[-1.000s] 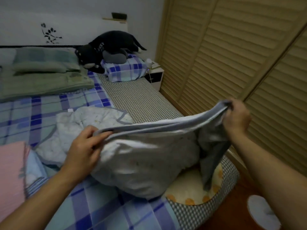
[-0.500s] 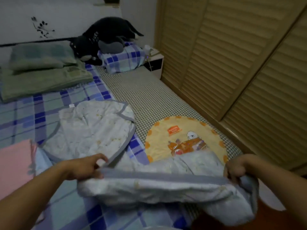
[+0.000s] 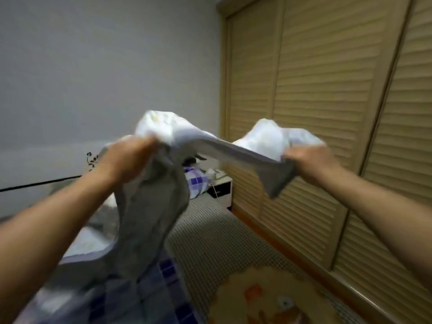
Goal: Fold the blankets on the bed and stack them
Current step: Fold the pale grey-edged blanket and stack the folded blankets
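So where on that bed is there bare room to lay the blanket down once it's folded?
The checked strip of mattress, between the louvered doors and the plaid sheet, looks free. Nearer, the round orange mat covers it. The left side is crowded: the blanket hanging from both hands drapes over it.

2 hands are in view, the left hand (image 3: 127, 157) and the right hand (image 3: 312, 161), and each holds the same blanket (image 3: 152, 220). That makes 1 blanket raised; 1 more pale blanket (image 3: 90, 242) lies on the bed (image 3: 210, 242) at the left, blurred. 1 bed. 1 round yellow mat (image 3: 264, 300) lies near on the right. 1 checked blue pillow (image 3: 195, 183) sits far back, with 1 small nightstand (image 3: 222, 187) just beside it. 3 slatted wardrobe doors (image 3: 327, 90) show on the right.
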